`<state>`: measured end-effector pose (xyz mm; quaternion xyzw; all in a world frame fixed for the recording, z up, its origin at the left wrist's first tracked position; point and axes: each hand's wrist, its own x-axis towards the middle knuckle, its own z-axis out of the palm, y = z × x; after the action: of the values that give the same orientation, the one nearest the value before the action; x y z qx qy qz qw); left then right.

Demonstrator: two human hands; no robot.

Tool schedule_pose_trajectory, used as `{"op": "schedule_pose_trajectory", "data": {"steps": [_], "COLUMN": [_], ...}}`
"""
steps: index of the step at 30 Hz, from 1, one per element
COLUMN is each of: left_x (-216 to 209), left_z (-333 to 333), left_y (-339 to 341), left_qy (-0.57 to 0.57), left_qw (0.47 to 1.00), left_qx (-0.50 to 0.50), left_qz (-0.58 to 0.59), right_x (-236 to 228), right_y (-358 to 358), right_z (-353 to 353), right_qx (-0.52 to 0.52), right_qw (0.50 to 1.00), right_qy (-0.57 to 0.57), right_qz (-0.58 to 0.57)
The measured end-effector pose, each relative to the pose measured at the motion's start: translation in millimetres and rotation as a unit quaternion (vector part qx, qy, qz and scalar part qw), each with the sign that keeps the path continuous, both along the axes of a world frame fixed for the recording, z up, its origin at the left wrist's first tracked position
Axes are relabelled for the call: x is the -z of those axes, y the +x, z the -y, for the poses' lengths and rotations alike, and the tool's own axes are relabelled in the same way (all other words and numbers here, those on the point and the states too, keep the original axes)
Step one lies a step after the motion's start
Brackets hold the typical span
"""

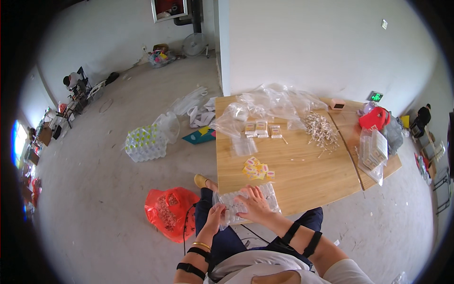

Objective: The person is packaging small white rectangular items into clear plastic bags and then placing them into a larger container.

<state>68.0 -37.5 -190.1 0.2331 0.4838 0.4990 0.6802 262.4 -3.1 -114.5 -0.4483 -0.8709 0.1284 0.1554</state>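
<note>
head view: both hands pin a clear plastic bag of small white packets (246,201) at the light wooden table (307,175) edge; left hand (215,218) pinches its corner, right hand (255,204) lies spread flat, probably steadying it.

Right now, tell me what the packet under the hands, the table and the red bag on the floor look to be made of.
Packet: seemingly clear, glossy plastic film, since pale contents show through. Table: light wood or wood-look laminate with a matte finish and visible grain lines. Red bag: thin, shiny plastic, crumpled and partly see-through.
</note>
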Motion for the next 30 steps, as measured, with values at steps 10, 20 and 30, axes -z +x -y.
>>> {"op": "schedule_pose_trajectory", "data": {"steps": [10, 20, 30], "left_x": [7, 5, 13], "left_z": [1, 4, -2], "left_y": [1, 3, 13], "left_qy": [0.030, 0.078, 0.002], "left_qw": [1.000, 0.997, 0.974], "left_qx": [-0.006, -0.026, -0.109], "left_qz": [0.006, 0.002, -0.201], "right_x": [3, 0, 3], "right_y": [-21, -34, -8], "right_z": [0, -3, -20], "right_qx": [-0.015, -0.037, 0.044], "right_qw": [1.000, 0.999, 0.992], "right_qy": [-0.007, -0.008, -0.017], "right_qz": [0.007, -0.005, -0.113]}}
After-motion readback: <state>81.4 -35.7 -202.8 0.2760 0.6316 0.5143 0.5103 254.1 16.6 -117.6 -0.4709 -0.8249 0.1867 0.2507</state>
